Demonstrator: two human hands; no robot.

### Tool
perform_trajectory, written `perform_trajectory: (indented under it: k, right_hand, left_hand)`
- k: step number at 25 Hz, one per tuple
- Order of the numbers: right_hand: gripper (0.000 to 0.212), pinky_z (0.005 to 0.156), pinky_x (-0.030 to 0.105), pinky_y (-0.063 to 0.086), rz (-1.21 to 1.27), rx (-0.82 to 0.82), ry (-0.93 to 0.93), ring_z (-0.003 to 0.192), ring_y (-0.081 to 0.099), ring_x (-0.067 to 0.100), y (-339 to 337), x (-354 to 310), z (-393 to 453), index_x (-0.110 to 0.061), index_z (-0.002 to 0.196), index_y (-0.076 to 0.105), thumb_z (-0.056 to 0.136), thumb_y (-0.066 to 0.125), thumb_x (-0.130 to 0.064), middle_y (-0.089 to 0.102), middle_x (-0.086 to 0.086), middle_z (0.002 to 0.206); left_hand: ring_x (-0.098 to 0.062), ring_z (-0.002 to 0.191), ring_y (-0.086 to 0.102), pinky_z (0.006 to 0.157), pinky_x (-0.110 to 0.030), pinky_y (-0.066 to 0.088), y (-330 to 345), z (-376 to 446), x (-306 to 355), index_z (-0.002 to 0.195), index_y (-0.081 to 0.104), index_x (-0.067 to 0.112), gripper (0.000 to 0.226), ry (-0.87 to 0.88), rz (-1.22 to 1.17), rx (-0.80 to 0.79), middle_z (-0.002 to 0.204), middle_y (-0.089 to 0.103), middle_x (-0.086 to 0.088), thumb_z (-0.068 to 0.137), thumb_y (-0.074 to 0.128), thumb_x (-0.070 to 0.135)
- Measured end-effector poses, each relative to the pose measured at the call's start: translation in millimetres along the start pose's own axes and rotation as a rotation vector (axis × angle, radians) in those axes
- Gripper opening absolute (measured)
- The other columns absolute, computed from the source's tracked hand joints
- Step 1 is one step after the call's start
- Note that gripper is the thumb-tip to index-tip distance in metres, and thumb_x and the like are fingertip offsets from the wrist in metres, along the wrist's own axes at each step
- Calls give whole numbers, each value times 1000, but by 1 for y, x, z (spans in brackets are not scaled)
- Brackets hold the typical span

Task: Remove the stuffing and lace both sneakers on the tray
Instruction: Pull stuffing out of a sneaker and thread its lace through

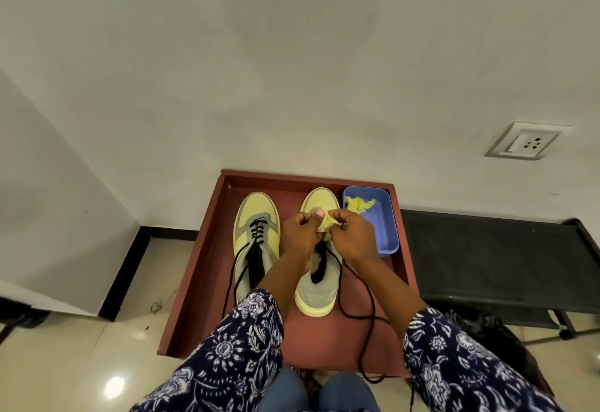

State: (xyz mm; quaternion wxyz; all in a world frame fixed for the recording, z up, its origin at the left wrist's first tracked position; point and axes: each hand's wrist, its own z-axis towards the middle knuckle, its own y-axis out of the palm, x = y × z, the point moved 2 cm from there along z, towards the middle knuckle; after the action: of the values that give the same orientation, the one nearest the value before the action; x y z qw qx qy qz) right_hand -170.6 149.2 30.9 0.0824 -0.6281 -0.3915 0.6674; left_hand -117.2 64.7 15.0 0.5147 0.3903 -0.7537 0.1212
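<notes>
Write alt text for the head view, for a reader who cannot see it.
Both hands, left hand and right hand, work at the right sneaker on a red-brown tray, pinching its black lace. The left sneaker is partly laced; a blue tub beside them holds yellow stuffing.

The left hand [300, 234] and right hand [352, 236] cover the eyelet area and tongue of the right-side yellow and grey sneaker [316, 294], so how far its black lace [371, 311] is threaded cannot be told. A scrap of yellow material [328, 223] shows between the fingers; which hand pinches it is unclear. The lace runs off the bottom edge. The left forearm hides the heel of the left-side yellow and grey sneaker [256, 217]. The floral sleeves [233, 356] are cut off below. The crumpled yellow stuffing [358, 204] in the blue plastic tub [386, 233] is too small to make out.
</notes>
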Motion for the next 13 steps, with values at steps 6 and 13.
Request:
perform_trajectory:
  k: [6,13]
  right_hand:
    - [26,90,28,47,48,-167,-60,103,62,22,31,-19,-27,-14,112,67,87,61,-19,69,7,112]
    - [21,82,28,48,166,-102,31,91,66,21,59,-25,-58,-6,99,72,80,68,-10,73,11,98]
  left_hand:
    - [-13,62,56,64,-25,48,-45,-15,12,74,62,9,33,-91,117,-78,66,59,-4,96,46,28]
    - [-13,65,58,60,-21,53,-87,-34,12,80,63,7,25,-162,154,-144,70,60,-5,95,48,20]
